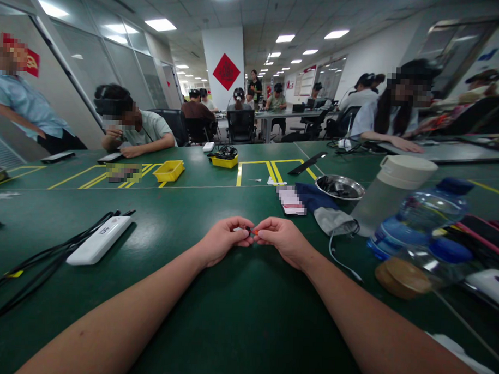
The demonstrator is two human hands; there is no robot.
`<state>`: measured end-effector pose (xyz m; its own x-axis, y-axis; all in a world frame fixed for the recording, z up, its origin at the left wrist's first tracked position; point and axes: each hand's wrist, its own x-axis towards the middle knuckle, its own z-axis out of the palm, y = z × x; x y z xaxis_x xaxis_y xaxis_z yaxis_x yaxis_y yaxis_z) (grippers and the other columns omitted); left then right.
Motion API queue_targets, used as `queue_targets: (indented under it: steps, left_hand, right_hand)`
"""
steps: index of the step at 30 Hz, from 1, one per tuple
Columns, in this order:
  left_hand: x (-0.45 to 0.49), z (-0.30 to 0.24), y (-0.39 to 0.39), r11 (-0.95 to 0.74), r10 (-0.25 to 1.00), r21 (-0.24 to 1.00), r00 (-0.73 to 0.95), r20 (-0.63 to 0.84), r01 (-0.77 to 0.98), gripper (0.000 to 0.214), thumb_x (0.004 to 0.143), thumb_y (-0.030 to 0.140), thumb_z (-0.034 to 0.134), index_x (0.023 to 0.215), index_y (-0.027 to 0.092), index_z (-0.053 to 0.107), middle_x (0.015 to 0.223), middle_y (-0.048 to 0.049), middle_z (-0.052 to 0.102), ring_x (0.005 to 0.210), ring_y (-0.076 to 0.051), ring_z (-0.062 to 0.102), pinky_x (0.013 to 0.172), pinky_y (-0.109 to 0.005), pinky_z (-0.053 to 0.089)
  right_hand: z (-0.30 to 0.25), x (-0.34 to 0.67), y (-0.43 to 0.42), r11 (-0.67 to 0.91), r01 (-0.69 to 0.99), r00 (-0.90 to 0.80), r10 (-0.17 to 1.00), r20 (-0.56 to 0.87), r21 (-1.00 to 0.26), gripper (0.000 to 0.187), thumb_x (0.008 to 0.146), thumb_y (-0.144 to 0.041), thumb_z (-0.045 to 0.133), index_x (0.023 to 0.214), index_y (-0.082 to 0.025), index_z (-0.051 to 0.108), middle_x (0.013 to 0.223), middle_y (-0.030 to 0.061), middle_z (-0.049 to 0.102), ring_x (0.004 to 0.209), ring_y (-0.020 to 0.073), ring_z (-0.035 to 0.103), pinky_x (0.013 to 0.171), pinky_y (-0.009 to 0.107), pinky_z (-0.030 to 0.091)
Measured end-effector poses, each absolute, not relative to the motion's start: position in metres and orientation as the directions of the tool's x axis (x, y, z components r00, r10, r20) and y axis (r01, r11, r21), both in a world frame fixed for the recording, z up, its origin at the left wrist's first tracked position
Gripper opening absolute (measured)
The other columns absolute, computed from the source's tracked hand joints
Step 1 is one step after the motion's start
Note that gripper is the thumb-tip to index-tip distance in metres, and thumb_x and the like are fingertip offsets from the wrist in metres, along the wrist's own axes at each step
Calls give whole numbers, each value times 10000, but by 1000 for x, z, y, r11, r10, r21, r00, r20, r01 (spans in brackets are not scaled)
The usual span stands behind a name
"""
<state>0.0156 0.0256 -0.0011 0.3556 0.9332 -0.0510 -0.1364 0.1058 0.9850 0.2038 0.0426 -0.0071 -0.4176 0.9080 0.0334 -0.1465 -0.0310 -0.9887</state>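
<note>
Both my hands meet over the middle of the green table (245, 318), fingertips almost touching. My left hand (225, 239) is closed in a pinch on a small black piece (248, 229). Between the fingertips of my right hand (283, 238) is a small orange-red piece (255, 231). The two pieces sit side by side, and I cannot tell whether they are joined. Both are too small and too covered by fingers for their kind to show.
A white power bank (100, 240) with black cables lies at left. On the right are a tumbler (390, 192), a blue-capped water bottle (420, 212), a jar (418, 269), a metal bowl (340, 187) and a phone (290, 201). Yellow trays (169, 171) stand farther back. People sit beyond.
</note>
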Motion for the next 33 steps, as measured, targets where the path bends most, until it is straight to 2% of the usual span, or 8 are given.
queue_targets:
  steps: [5,10,15,20,24,33]
  left_hand:
    - [16,-4,28,128,926,980,372,-64,-150,245,819,168,579,1061,132,593,928,-87,651,789,-122,646,745,-239,528]
    - [17,-3,29,142,928,974,367,-68,-179,297,830,139,553,1126,142,564,960,-94,649,781,-118,649,742,-238,535]
    - [16,-4,29,133,932,971,359,-53,-201,331,839,139,542,1169,148,523,925,-94,651,783,-127,655,752,-254,539]
    - [17,-4,30,149,939,964,337,-68,-219,241,834,136,547,1074,129,535,874,-94,652,758,-130,654,753,-272,541]
    - [18,-1,29,168,941,956,330,-83,-240,165,815,145,575,977,120,553,871,-90,642,735,-125,650,735,-268,540]
    - [16,-2,27,99,940,980,338,-34,-175,255,769,151,630,1016,138,568,888,-58,602,736,-119,642,698,-243,526]
  right_hand:
    - [-6,203,42,-46,-171,-389,921,25,-984,225,668,-294,717,815,-138,649,773,53,674,709,157,646,722,332,507]
    - [-3,204,43,-121,-224,-378,925,-28,-967,232,743,-357,654,799,-132,660,775,82,676,739,173,648,734,341,508]
    - [-3,204,44,-138,-239,-390,920,-35,-961,192,742,-313,654,804,-131,670,785,88,684,746,173,647,761,356,514]
    - [-6,203,44,-96,-218,-382,924,-6,-971,153,683,-211,689,818,-141,668,813,69,688,749,162,649,775,352,513]
    - [-7,203,43,-67,-207,-376,926,16,-976,168,673,-197,687,829,-141,666,827,66,690,745,156,649,766,347,510]
    - [-7,203,43,-22,-146,-379,925,35,-989,227,625,-257,735,811,-147,663,764,42,671,691,152,631,676,316,500]
